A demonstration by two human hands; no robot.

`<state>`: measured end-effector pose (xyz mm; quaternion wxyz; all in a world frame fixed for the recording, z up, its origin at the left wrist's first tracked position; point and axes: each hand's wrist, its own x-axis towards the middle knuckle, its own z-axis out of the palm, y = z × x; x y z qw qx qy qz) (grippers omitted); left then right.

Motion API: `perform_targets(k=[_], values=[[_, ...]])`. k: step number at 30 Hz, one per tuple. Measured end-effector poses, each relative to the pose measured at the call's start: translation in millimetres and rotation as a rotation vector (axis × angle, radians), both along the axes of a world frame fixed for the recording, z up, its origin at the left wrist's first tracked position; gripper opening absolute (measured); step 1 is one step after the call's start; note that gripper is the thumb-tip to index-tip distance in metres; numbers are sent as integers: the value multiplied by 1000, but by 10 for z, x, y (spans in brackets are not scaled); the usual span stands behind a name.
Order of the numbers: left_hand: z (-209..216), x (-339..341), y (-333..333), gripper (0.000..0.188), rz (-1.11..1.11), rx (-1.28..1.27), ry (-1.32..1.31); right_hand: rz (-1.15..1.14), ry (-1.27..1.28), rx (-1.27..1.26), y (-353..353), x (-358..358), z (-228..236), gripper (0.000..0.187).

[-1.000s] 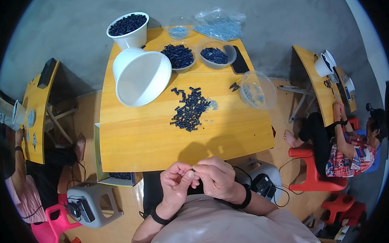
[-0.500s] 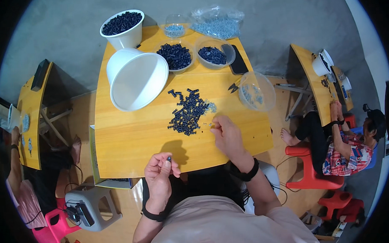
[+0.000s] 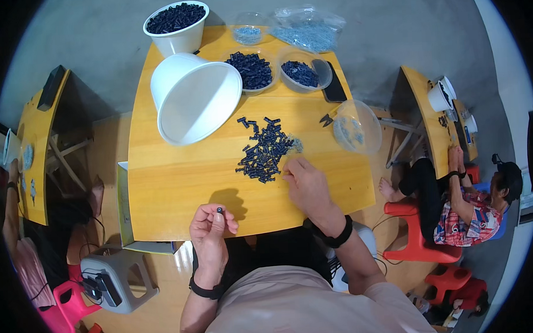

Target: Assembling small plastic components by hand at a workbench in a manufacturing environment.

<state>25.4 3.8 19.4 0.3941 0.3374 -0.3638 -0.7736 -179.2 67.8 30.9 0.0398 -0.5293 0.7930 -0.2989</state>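
Yellow wooden table (image 3: 173, 181) against a grey wall (image 3: 379, 21), seen from its near side. The left hand (image 3: 210, 230), at the near edge, pinches a small black cylindrical part (image 3: 220, 210) upright between thumb and fingers. The right hand (image 3: 308, 188) rests its bent fingertips near the right side of a loose pile of black parts (image 3: 265, 155), mid-table; whether they grip anything cannot be told. Far left, a tilted white bucket (image 3: 200, 104) opens toward the near side; far right, a clear bowl (image 3: 371, 133) stands near a black phone (image 3: 335, 90). Smaller tables flank it left (image 3: 38, 174) and right (image 3: 421, 99), a red stool (image 3: 425, 243) near the latter.
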Motion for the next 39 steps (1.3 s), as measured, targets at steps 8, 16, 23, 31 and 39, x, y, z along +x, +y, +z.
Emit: perform_targets(k=[8,16,23,31,39], values=[[-24,34,-4,7,-8,33,46,2,55,43,-126,103,-73,13],[-8,51,65,8,-30,-11,17,8,-37,-40,-88,152,5,13],[132,131,143,10,-86,-66,14,213,-850,-166,141,573,460,5],[375,255,280,8,-179,-98,3,357,-1092,-214,338,824,565,4],[516,368,446,8,-226,-200,-20,407,-929,-283,496,919,628,8]])
